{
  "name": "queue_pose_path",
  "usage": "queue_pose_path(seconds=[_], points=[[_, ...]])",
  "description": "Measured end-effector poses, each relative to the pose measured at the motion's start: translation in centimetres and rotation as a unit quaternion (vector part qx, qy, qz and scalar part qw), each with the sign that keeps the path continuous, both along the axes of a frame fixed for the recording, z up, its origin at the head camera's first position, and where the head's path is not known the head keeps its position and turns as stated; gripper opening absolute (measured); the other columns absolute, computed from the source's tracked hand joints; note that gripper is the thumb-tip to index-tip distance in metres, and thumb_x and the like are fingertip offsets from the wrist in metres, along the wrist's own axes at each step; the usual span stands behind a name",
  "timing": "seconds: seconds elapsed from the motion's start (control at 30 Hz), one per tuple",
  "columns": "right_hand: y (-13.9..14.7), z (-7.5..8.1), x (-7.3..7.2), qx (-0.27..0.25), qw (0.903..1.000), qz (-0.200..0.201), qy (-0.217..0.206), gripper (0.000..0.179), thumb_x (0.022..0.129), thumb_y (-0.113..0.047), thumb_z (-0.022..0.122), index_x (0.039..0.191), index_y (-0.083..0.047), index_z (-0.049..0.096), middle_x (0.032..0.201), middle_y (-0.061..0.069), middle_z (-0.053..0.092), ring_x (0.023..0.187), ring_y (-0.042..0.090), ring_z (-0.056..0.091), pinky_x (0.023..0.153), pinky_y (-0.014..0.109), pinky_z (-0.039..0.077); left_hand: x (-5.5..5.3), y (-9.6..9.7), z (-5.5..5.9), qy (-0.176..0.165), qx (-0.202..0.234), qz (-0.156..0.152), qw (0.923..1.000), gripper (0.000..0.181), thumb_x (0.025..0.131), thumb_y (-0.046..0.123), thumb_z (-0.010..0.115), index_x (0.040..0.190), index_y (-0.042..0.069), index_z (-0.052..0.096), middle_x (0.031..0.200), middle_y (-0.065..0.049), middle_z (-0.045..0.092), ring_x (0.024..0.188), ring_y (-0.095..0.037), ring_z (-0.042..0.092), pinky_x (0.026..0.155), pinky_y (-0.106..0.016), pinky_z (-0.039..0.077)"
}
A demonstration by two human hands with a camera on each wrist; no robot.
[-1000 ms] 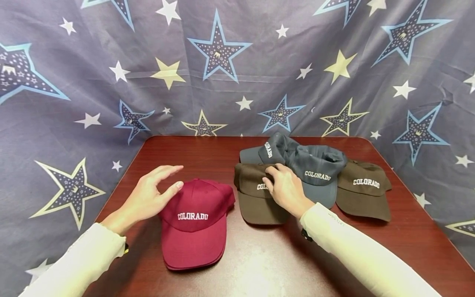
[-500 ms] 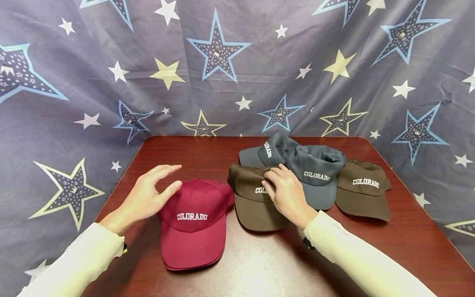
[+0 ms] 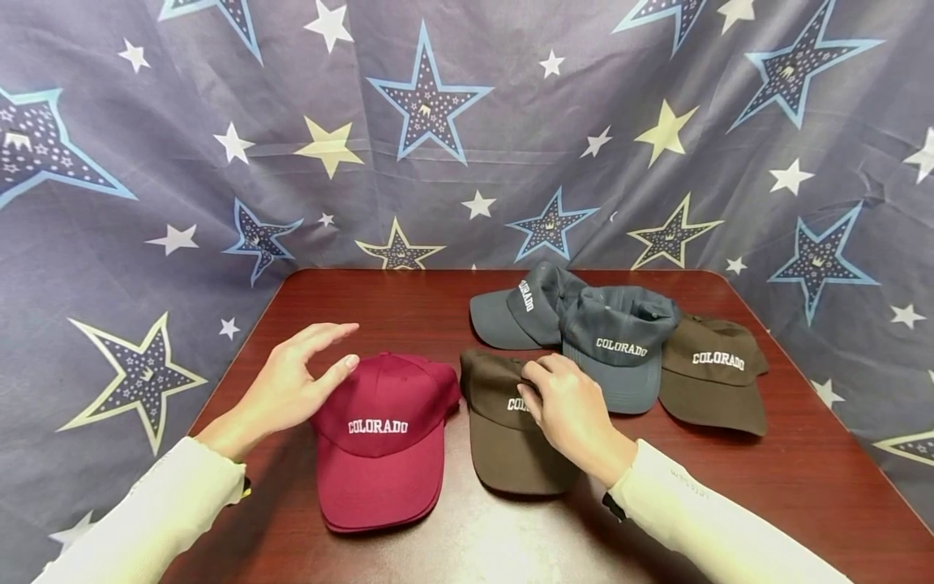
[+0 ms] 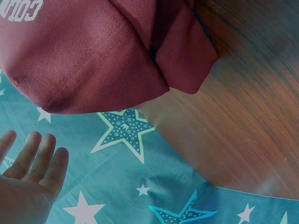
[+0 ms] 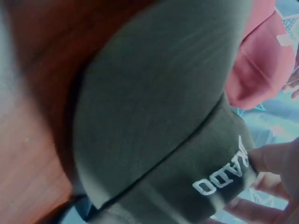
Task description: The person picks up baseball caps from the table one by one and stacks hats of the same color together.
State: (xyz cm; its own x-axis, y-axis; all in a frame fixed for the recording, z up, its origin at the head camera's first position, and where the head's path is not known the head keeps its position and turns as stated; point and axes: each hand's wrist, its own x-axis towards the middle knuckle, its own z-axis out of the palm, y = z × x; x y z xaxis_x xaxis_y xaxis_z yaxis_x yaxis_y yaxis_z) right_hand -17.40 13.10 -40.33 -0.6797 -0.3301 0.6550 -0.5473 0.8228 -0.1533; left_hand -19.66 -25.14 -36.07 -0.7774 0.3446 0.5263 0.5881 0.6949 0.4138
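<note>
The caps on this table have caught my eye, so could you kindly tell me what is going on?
A person's right hand pinches the crown of a brown cap, beside a red cap; whether the brown one touches the table is hard to tell. The left hand is open next to the red cap's crown, not gripping it. Two grey-blue caps and a second brown cap sit farther back, to the right.

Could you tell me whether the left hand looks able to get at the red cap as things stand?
Probably yes: the left hand is open beside the red cap, and nothing shows between them. The brown cap, held by the right hand, is on the other side.
</note>
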Motion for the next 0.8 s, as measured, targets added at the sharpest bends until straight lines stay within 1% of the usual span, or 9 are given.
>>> queue_pose_path(seconds=[0.17,0.3,0.43,0.53,0.6,0.8], points=[[0.1,-0.4,1.0,0.011,0.9999,-0.002,-0.010,0.015,0.084,-0.016,0.083,0.087,-0.015,0.068,0.091,0.001,0.065,0.082,0.028,0.067,0.054,0.049,0.055,0.1,0.0,0.0,-0.001,-0.001,0.000,1.0000,0.049,0.092,0.018,0.077,0.139,0.014,0.065,0.130,-0.007,0.066,0.122,-0.026,0.061,0.103,-0.036,0.045],[0.4,-0.8,1.3,0.015,0.9998,0.000,-0.013,0.015,0.085,-0.020,0.084,0.089,-0.016,0.069,0.091,0.001,0.066,0.080,0.028,0.067,0.055,0.049,0.055,0.1,0.0,0.1,0.000,0.000,0.001,1.0000,0.049,0.091,0.017,0.077,0.139,0.014,0.065,0.130,-0.007,0.066,0.121,-0.026,0.062,0.103,-0.035,0.045],[0.8,-1.0,1.1,0.012,0.9996,0.000,-0.027,0.016,0.086,-0.023,0.084,0.093,-0.016,0.071,0.094,0.002,0.067,0.082,0.029,0.068,0.055,0.051,0.055,0.1,-0.1,0.2,0.003,-0.003,0.002,1.0000,0.050,0.091,0.017,0.077,0.139,0.014,0.065,0.130,-0.007,0.066,0.122,-0.026,0.061,0.102,-0.042,0.046],[1.1,-1.0,1.0,0.012,0.9991,0.008,-0.039,0.016,0.087,-0.023,0.083,0.096,-0.016,0.072,0.097,0.002,0.067,0.084,0.030,0.068,0.055,0.052,0.055,0.1,-0.1,0.2,0.003,-0.004,0.004,1.0000,0.050,0.091,0.017,0.077,0.139,0.014,0.065,0.131,-0.007,0.066,0.122,-0.026,0.061,0.102,-0.046,0.046],[1.1,-1.0,0.9,0.013,0.9987,0.017,-0.046,0.016,0.088,-0.023,0.083,0.097,-0.016,0.072,0.098,0.002,0.067,0.085,0.030,0.068,0.055,0.052,0.055,0.2,-0.1,0.2,0.002,-0.003,0.004,1.0000,0.050,0.091,0.017,0.078,0.139,0.014,0.065,0.130,-0.007,0.066,0.122,-0.026,0.061,0.102,-0.045,0.046],[1.5,-0.9,1.0,0.015,0.9982,0.022,-0.053,0.016,0.087,-0.020,0.084,0.097,-0.016,0.072,0.097,0.001,0.068,0.085,0.030,0.069,0.054,0.052,0.055,0.2,-0.1,0.2,0.005,0.001,0.000,1.0000,0.050,0.091,0.017,0.078,0.139,0.015,0.065,0.130,-0.006,0.067,0.121,-0.025,0.062,0.104,-0.033,0.045]])
